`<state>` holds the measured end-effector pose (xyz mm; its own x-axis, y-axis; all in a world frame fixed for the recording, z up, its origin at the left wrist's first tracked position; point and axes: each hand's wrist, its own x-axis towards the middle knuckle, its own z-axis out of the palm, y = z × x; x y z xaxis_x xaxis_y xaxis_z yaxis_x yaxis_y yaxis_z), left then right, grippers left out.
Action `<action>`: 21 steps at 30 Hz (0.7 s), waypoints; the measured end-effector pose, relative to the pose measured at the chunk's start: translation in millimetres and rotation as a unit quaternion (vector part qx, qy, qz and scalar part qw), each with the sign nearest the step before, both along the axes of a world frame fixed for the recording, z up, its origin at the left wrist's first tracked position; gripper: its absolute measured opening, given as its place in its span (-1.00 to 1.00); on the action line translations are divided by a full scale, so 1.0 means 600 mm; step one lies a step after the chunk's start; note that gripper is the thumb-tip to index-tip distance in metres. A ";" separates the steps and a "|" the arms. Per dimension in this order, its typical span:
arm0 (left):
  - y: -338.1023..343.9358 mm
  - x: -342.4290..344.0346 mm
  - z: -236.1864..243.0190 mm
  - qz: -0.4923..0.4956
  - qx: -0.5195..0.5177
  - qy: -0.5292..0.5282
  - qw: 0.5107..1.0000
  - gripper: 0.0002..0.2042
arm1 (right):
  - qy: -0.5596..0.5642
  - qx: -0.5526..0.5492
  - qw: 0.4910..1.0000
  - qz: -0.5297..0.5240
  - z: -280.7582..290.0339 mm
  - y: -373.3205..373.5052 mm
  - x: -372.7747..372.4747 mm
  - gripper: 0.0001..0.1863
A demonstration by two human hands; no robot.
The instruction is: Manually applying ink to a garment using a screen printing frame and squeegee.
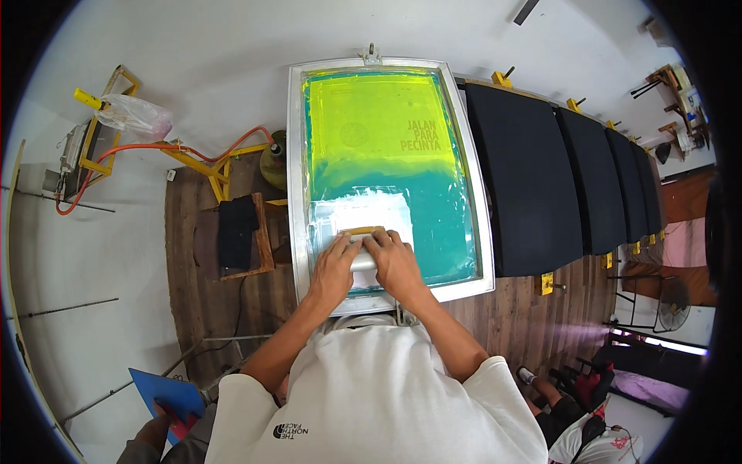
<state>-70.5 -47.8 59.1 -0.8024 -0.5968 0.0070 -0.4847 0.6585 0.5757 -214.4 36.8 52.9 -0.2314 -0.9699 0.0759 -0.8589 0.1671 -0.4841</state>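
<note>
My left hand (335, 267) and my right hand (396, 264) are side by side, fingers wrapped over a screen-printing squeegee (363, 261). The squeegee rests at the near end of a printing screen (444, 232), on a patch of white ink (390, 207). Yellow-green covers the far half of the mesh, with faint lettering and a round mark; the near half is teal. Around it runs a pale metal frame (297, 193), its near edge close to my white shirt. What lies beneath the screen is hidden.
Black fabric-covered boards (522, 178) line up to the right on yellow brackets. At left are an orange hose (166, 145), a gas cylinder (272, 166) and a black cloth (237, 228) on a wooden stand. Another person's hand holds a blue board (166, 394) at lower left; someone sits lower right.
</note>
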 end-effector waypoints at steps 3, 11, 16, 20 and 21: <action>0.003 0.004 0.011 -0.006 0.061 -0.020 0.998 -0.46 | -0.011 0.027 0.999 0.015 0.006 0.005 -0.008 -0.62; 0.007 0.002 0.011 0.000 0.035 -0.003 0.999 -0.47 | -0.035 0.049 0.998 -0.002 0.007 0.013 0.001 -0.48; 0.014 0.007 0.007 0.005 0.044 -0.017 0.999 -0.41 | -0.031 0.059 0.998 0.005 0.016 0.012 0.003 -0.47; 0.015 0.007 0.018 0.002 0.050 -0.026 0.998 -0.44 | -0.031 0.051 0.998 0.006 0.000 0.021 0.005 -0.48; 0.017 0.008 0.028 0.008 0.107 -0.035 0.994 -0.46 | -0.032 0.051 0.998 0.007 0.010 0.020 0.002 -0.48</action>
